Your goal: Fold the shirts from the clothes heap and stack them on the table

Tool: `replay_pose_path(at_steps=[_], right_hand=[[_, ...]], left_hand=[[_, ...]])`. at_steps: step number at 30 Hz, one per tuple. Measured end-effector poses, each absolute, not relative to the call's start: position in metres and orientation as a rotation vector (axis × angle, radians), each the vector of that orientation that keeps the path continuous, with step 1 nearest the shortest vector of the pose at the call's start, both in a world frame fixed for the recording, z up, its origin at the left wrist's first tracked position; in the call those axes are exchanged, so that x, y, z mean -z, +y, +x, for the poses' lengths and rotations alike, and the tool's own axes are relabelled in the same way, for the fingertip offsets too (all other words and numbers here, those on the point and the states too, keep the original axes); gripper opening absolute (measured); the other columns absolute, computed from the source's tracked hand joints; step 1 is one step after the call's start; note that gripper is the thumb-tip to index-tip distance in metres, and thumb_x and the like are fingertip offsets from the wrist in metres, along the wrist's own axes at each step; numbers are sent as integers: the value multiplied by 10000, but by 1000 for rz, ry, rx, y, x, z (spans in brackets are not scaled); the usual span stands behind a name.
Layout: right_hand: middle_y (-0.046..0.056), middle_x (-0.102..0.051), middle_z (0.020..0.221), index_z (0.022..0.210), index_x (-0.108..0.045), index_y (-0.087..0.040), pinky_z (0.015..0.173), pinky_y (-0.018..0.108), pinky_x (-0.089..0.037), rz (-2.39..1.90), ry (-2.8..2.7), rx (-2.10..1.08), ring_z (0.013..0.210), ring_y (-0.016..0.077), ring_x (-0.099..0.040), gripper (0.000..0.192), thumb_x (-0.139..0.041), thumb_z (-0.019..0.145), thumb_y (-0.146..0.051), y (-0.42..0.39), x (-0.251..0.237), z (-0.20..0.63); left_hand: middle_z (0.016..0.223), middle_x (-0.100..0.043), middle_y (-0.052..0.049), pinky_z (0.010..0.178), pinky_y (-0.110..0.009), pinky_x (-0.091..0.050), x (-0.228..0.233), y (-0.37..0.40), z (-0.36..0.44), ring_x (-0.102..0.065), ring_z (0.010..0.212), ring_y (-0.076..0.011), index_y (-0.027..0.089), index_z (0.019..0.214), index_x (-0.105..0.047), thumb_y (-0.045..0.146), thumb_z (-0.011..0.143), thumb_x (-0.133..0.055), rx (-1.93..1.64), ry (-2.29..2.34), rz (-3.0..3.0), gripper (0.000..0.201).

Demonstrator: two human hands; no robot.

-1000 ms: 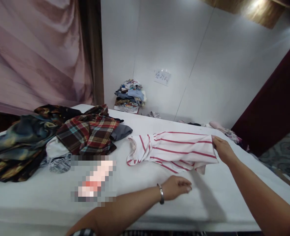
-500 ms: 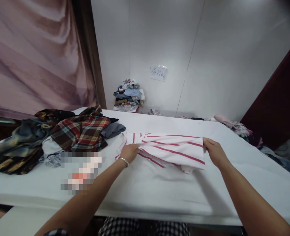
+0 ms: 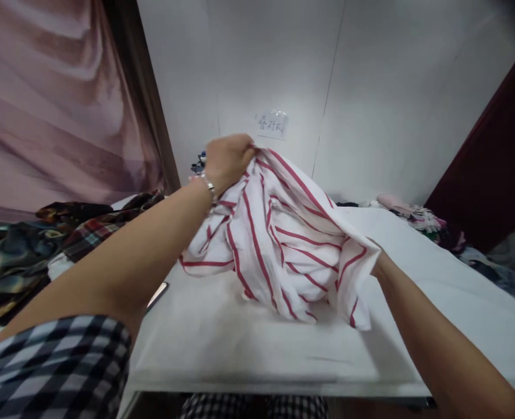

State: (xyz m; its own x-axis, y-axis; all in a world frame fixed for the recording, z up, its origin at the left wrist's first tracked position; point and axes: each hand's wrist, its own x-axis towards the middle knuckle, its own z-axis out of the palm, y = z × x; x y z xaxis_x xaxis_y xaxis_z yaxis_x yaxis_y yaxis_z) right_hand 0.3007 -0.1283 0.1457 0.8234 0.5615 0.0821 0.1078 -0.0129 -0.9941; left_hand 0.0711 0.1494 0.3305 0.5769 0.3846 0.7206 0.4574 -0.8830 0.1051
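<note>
Both hands' grip closed on striped shirt [image 3: 283, 233].

Checked sleeve [image 3: 56, 361], silver bracelet [image 3: 208, 185]

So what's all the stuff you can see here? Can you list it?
striped shirt: one, white with red stripes, lifted above the table
table: one, white, in front
heap of clothes: one, plaid and dark, table's left end
pink clothes: a few, far right of the table
paper note: one, white, on the wall
curtain: one, pink, left
left hand: fingers gripping the shirt's top, bracelet on the wrist
right hand: mostly hidden under the shirt's lower edge
</note>
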Motion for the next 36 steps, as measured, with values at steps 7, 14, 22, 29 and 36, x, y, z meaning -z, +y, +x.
replay_pose_path(at_steps=[7,14,22,29,36], right_hand=[[87,-697,1100,981,-707,-190,900,389,-479,-1892,-485,-210,1067,257,-611,353,-611,716,-403,-150,-98,322],[67,-699,1088,982,-716,-222,932,400,-453,-2021,-948,-311,1057,268,-613,351,-544,800,-469,-156,-85,265],[71,-661,1165,1307,-527,-268,844,394,-462,-2105,-1400,-402,1026,286,-615,558,-579,787,-465,-94,-75,171],[-49,-718,872,845,-686,-341,757,353,-497,-1565,-935,-480,820,227,-649,120,-627,742,-359,-87,-82,195],[-22,-617,730,852,-630,-209,615,269,-479,-1164,-290,10,626,118,-562,306,-722,564,-254,-144,-135,340]], left_hand=[[1139,-658,-76,850,-250,-410,-238,189,127,-586,954,-156,137,1196,-591,339,878,-481,870,-866,-3121,392],[813,-715,-36,656,-267,-416,-120,161,53,-613,724,-181,210,785,-697,502,851,-417,533,-1042,-3278,410],[794,-703,-54,653,-286,-397,-72,121,37,-611,742,-192,197,731,-650,428,823,-478,342,-1277,-3322,303],[920,-707,-33,735,-266,-433,-73,109,39,-620,847,-166,207,865,-656,374,863,-435,541,-1240,-3366,277],[1079,-673,-82,759,-324,-452,-68,121,9,-627,916,-234,208,971,-657,402,819,-503,456,-1398,-3254,290]])
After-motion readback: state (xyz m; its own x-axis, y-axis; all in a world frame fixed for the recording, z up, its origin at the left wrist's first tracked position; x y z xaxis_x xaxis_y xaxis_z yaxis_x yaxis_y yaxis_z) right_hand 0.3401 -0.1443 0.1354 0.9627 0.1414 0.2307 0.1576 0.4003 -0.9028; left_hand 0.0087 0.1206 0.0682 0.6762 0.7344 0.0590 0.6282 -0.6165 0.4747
